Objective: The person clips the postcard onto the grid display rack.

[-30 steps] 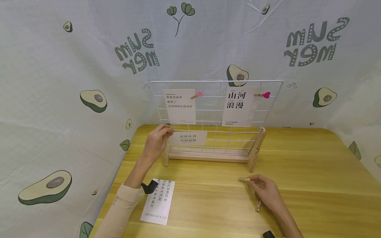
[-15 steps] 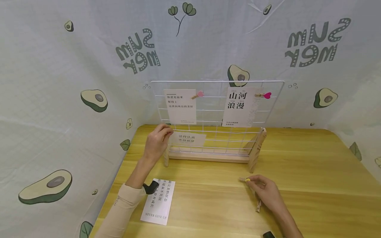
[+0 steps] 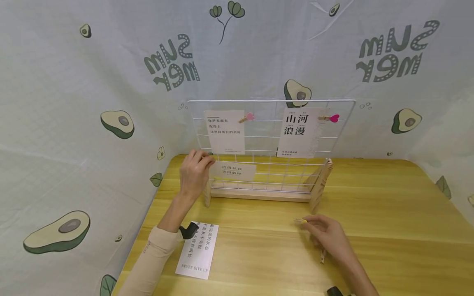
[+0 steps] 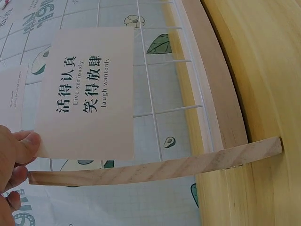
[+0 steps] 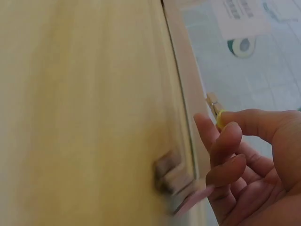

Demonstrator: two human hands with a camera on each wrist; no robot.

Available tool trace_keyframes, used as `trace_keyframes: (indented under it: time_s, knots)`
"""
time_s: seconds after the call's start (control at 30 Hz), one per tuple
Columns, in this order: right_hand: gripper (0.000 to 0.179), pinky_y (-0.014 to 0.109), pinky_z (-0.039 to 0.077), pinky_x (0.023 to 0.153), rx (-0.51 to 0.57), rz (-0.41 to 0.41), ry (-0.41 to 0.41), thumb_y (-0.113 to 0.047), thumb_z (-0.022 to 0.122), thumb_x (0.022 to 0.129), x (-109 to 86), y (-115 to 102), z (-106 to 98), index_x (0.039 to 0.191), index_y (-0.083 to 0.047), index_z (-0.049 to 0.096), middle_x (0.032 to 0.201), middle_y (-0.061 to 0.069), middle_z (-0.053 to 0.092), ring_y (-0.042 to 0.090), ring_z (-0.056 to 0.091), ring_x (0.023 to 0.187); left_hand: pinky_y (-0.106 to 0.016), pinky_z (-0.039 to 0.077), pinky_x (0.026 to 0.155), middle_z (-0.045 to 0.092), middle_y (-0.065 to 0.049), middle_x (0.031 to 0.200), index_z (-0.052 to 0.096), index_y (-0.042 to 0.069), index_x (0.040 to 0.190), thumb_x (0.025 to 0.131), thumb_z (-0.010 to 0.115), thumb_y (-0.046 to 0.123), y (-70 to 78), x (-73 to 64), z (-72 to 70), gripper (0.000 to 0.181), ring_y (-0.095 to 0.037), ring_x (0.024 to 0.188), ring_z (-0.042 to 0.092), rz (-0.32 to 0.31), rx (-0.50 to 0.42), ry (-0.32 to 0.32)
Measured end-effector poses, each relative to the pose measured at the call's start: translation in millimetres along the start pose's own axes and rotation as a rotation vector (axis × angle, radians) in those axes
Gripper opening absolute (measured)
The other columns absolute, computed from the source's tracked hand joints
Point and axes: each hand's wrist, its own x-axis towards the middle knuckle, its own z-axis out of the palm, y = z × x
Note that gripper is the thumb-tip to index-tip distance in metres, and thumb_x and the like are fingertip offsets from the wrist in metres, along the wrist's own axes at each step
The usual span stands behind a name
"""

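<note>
My left hand [image 3: 194, 172] pinches one corner of a white printed card [image 3: 235, 170] between thumb and fingers. The card overlaps the lower left of a white wire grid rack [image 3: 274, 100]; in the left wrist view its print, "Live seriously laugh wantonly", faces the camera. Over the table in front of the rack, my right hand [image 3: 327, 234] pinches a small wooden clothespin [image 5: 214, 101] by its yellow end, the other fingers curled. Blurred wooden clothespins [image 5: 174, 179], one with a pink piece, show beside the lower fingers in the right wrist view.
Two cards [image 3: 224, 131] hang high on the grid, held by a light pink heart clothespin [image 3: 249, 116] and a dark pink one [image 3: 334, 118]. A "NEVER GIVE UP" card [image 3: 201, 255] lies on the wooden table [image 3: 389, 230] near the left forearm. A patterned cloth [image 3: 259, 49] hangs behind.
The print on the left hand's card looked upside down one second ago and now reads upright; the card has since risen slightly. The right hand has lifted a little with its clothespin.
</note>
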Motion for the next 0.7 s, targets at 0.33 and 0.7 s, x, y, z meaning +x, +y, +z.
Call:
trace_keyframes:
  time_s: [0.33, 0.7]
  knots:
    - [0.021, 0.024, 0.036, 0.045, -0.208, -0.274, 0.012, -0.024, 0.073, 0.098, 29.1, -65, 18, 0.111, -0.009, 0.074, 0.091, 0.009, 0.07, 0.004, 0.044, 0.051, -0.037, 0.052, 0.068, 0.07, -0.011, 0.083, 0.078, 0.002, 0.082, 0.086, 0.081, 0.007, -2.1, 3.1, 1.8, 0.007, -0.029, 0.079, 0.061, 0.005, 0.019, -0.018]
    - [0.008, 0.024, 0.034, 0.052, -0.5, -0.595, 0.133, -0.013, 0.072, 0.097, 64.6, -148, 47, 0.104, -0.008, 0.073, 0.091, 0.004, 0.069, 0.009, 0.043, 0.06, -0.034, 0.047, 0.063, 0.069, -0.01, 0.081, 0.078, 0.002, 0.08, 0.086, 0.082, 0.006, -3.1, 3.3, 5.9, 0.008, -0.027, 0.075, 0.059, 0.023, 0.048, -0.015]
